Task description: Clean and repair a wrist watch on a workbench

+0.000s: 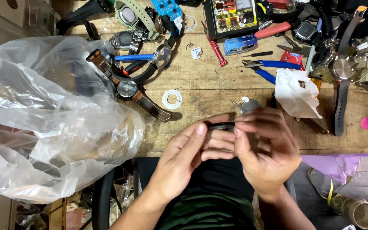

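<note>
Head view is showing both hands meeting just past the near edge of the wooden surface (218,91), above the person's lap. The left hand (184,159) is pinching one end of a small black watch part (221,125) between thumb and forefinger, and the right hand (267,147) is pinching the other end, its fingers curling over the top. The part is lying between the two hands with its long axis running left to right, roughly along the near edge; both hands are touching it, neither nearer than the other. Its exact kind is too small to tell. Palms are turning inward, wrists coming up from below. A crumpled clear plastic bag (43,115) is lying at the left edge, a brown-strapped watch (128,87) beside it, blue-handled pliers (269,68) farther back.
</note>
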